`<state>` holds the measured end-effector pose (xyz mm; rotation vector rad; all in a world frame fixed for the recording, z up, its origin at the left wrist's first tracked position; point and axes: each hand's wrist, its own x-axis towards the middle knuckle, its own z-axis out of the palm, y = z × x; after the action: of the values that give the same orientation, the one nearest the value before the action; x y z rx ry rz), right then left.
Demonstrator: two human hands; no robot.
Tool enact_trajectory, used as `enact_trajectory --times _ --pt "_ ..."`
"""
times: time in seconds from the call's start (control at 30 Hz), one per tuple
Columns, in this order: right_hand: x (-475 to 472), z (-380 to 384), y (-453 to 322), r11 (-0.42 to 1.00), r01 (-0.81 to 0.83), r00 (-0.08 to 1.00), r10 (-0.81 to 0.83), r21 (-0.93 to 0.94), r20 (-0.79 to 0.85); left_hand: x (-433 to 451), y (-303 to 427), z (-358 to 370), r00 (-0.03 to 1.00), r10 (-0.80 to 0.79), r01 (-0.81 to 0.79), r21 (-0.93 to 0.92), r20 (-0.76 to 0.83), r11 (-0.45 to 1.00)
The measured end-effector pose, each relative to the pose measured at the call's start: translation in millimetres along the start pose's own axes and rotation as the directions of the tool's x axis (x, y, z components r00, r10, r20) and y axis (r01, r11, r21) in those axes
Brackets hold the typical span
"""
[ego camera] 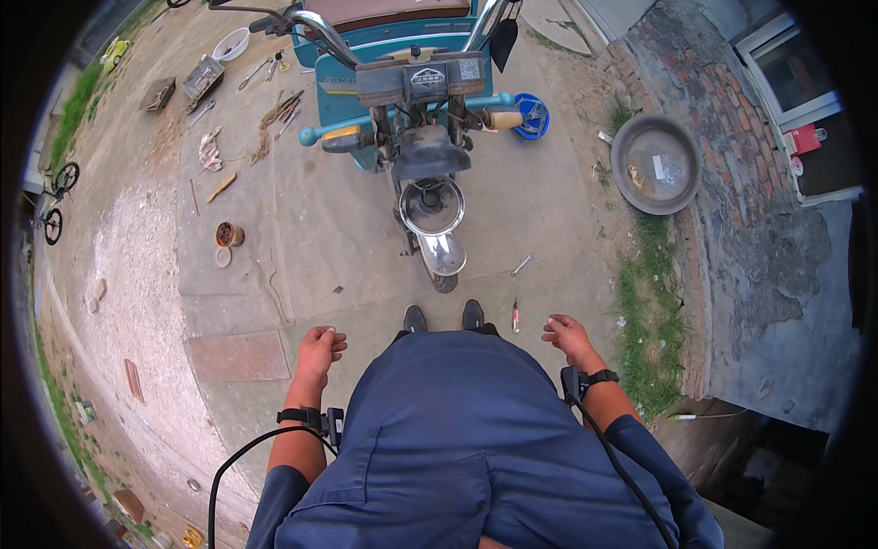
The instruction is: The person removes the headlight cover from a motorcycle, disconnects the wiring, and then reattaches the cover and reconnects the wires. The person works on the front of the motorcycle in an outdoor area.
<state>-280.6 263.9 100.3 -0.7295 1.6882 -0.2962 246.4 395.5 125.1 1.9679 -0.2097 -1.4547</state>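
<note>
Both my hands hang free at my sides, fingers loosely curled and holding nothing. My left hand (pixel 321 351) is above the ground near a flat reddish slab (pixel 240 356). Closest to my right hand (pixel 571 340) lies a screwdriver (pixel 516 319) with a red and clear handle; a wrench (pixel 523 264) rests just beyond it. Before my shoes stands a teal cargo tricycle (pixel 336 117), its front wheel (pixel 446 283) pointing at me under a chrome mudguard (pixel 444 255). Above that is a round chrome-rimmed headlight housing (pixel 431 206), apparently with no lens. Neither hand touches the tricycle.
At left lie a rusty tin (pixel 230 235), a rag (pixel 210 149), a chain (pixel 271 127), a spanner (pixel 202 114) and a tool tray (pixel 204 79). A blue basin (pixel 532 117) sits beside the tricycle; a large grey basin (pixel 656 165) stands by the brick wall (pixel 744 123).
</note>
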Motion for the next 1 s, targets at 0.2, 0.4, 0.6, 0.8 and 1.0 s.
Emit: enact_trajectory --times 0.2,0.4,0.6,0.8,1.0 --pt "-3 2 -4 1.000 -0.002 1.000 0.002 -0.012 -0.006 5 0 -1 1.000 -0.001 0.001 0.001 0.007 1.000" --pt "-2 4 -2 1.000 -0.001 1.000 0.001 -0.007 -0.007 8 -1 -3 1.000 -0.010 0.009 0.011 0.009 1.000" --pt "-4 10 -1 1.000 -0.005 1.000 0.005 0.012 -0.007 10 -3 -9 1.000 -0.020 0.019 0.022 0.010 1.000" --pt "-6 18 10 0.999 -0.029 1.000 0.029 0.020 -0.008 14 -6 -13 0.999 -0.034 0.033 0.052 0.021 0.998" --pt "-4 19 22 0.996 -0.080 0.996 0.081 -0.027 0.046 16 -5 -16 0.999 -0.047 0.046 0.065 0.025 0.997"
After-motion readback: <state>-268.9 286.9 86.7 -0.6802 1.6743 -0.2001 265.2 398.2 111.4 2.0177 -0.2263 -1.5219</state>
